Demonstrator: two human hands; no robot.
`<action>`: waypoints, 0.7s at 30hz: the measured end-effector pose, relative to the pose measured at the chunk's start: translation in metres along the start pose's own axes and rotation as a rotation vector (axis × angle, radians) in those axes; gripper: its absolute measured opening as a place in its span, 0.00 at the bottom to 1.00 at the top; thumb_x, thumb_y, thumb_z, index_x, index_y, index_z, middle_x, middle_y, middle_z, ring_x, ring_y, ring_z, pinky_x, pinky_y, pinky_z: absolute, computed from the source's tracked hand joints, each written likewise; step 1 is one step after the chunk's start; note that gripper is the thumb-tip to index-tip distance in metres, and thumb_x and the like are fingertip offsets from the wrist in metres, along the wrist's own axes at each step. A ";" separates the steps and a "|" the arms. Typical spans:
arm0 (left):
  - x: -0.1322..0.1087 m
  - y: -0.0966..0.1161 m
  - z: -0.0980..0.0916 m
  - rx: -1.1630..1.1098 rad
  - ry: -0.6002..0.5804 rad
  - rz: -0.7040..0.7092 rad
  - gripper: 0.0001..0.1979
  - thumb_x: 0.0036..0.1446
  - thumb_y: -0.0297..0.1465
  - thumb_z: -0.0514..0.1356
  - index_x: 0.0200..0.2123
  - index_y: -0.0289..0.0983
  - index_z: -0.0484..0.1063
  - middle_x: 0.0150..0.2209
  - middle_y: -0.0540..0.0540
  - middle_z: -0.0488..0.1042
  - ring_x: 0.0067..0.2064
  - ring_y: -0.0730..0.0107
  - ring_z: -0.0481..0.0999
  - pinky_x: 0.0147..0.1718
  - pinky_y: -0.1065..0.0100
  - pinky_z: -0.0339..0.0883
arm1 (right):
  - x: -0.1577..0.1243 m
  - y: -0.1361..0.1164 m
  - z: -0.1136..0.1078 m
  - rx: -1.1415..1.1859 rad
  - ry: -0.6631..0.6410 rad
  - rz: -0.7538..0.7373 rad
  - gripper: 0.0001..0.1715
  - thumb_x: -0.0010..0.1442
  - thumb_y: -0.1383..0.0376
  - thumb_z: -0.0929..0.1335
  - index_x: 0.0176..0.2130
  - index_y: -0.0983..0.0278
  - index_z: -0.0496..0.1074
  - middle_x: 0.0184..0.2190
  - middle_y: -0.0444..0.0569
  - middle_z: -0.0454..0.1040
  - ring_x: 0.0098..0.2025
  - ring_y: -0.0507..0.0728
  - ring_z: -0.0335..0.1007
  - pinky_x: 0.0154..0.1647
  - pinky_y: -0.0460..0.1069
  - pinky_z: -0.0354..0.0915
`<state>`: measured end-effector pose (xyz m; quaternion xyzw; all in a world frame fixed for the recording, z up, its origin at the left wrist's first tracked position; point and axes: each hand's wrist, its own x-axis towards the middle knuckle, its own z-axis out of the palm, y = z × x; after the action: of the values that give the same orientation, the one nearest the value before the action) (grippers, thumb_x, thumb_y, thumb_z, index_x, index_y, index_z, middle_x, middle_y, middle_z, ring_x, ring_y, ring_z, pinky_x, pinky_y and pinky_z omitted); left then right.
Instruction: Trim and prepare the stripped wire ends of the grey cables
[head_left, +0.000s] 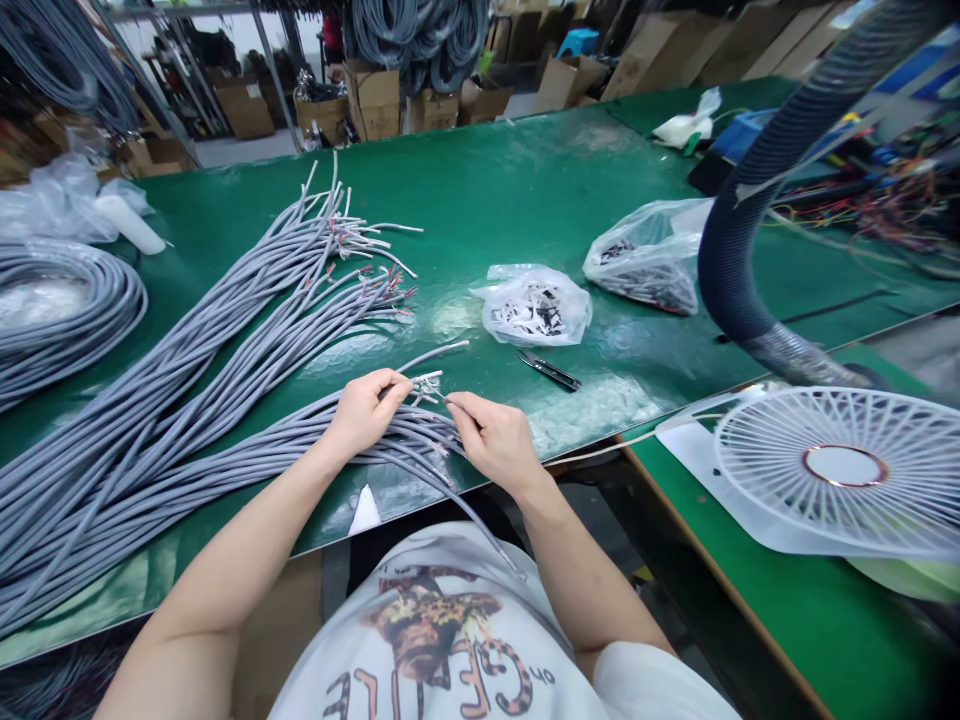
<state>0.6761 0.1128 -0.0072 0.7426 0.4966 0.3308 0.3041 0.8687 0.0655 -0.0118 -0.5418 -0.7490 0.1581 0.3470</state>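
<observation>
Long grey cables lie in a bundle along the front of the green table, their ends near my hands. My left hand is closed, thumb against fingers, on the end of one grey cable. My right hand pinches at the thin wire end coming out of that cable, just to its right; the wire is too small to make out well. Beyond my hands lies a pair of black thread snips. A second bundle of grey cables, with red and white wire ends bared, lies farther back on the left.
A clear bag of black and white small pieces sits past the snips, and another plastic bag stands behind it. A thick dark hose hangs at the right, above a white fan. Coiled cable lies far left.
</observation>
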 end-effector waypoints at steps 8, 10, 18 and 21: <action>-0.001 -0.002 0.002 0.047 0.018 0.056 0.11 0.59 0.33 0.55 0.31 0.35 0.74 0.31 0.47 0.78 0.33 0.69 0.75 0.35 0.70 0.65 | 0.001 0.002 0.001 -0.054 -0.008 0.011 0.13 0.64 0.66 0.62 0.41 0.61 0.75 0.38 0.46 0.80 0.38 0.54 0.77 0.37 0.44 0.65; -0.001 -0.003 0.003 0.058 0.019 0.057 0.10 0.59 0.33 0.55 0.31 0.35 0.74 0.31 0.47 0.78 0.33 0.69 0.75 0.35 0.70 0.65 | 0.001 0.002 0.002 -0.062 -0.014 0.014 0.13 0.64 0.66 0.62 0.41 0.62 0.75 0.37 0.46 0.80 0.37 0.53 0.76 0.37 0.44 0.65; -0.001 -0.006 0.004 0.121 0.034 0.088 0.09 0.59 0.33 0.56 0.32 0.36 0.75 0.31 0.47 0.78 0.34 0.69 0.75 0.35 0.70 0.65 | 0.002 0.005 0.002 -0.084 -0.042 0.011 0.13 0.64 0.66 0.62 0.41 0.61 0.75 0.36 0.47 0.80 0.37 0.53 0.76 0.36 0.44 0.64; -0.002 -0.007 0.005 0.157 0.038 0.118 0.09 0.59 0.34 0.57 0.32 0.36 0.75 0.31 0.47 0.78 0.34 0.69 0.75 0.35 0.70 0.65 | 0.003 0.005 0.001 -0.078 -0.058 0.010 0.13 0.64 0.65 0.62 0.41 0.61 0.75 0.37 0.47 0.80 0.37 0.54 0.76 0.36 0.44 0.64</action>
<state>0.6752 0.1124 -0.0161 0.7858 0.4819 0.3221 0.2156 0.8709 0.0699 -0.0144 -0.5537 -0.7618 0.1460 0.3030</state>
